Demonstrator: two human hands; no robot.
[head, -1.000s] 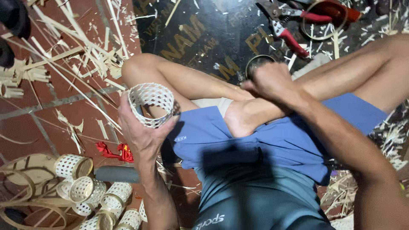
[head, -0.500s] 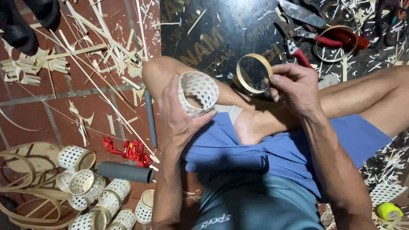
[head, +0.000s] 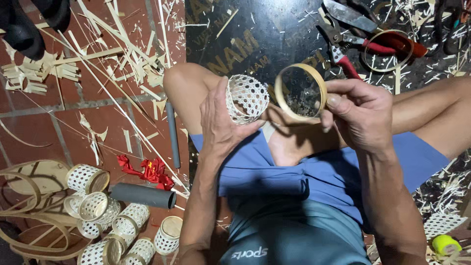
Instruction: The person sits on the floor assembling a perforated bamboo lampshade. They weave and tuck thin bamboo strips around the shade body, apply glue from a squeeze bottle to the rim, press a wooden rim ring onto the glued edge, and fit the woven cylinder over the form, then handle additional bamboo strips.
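Note:
My left hand (head: 222,123) grips a small white woven cylinder basket (head: 246,98), its closed woven end turned toward the right. My right hand (head: 360,114) pinches a thin tan bamboo ring (head: 300,92) by its right edge. The ring stands upright just right of the basket, close to it but apart. Both are held above my crossed bare legs and blue shorts (head: 304,172). My legs rest on a dark board (head: 255,34).
Several finished woven cylinders (head: 108,216) lie at the lower left beside a dark grey tube (head: 143,195) and bamboo hoops (head: 29,206). Red-handled pruning shears (head: 363,41) and another ring (head: 387,49) lie at the upper right. Bamboo shavings litter the red tile floor (head: 64,118).
My right hand picked up the bamboo ring from the board and brought it next to the basket. My left hand moved the basket rightward over my legs.

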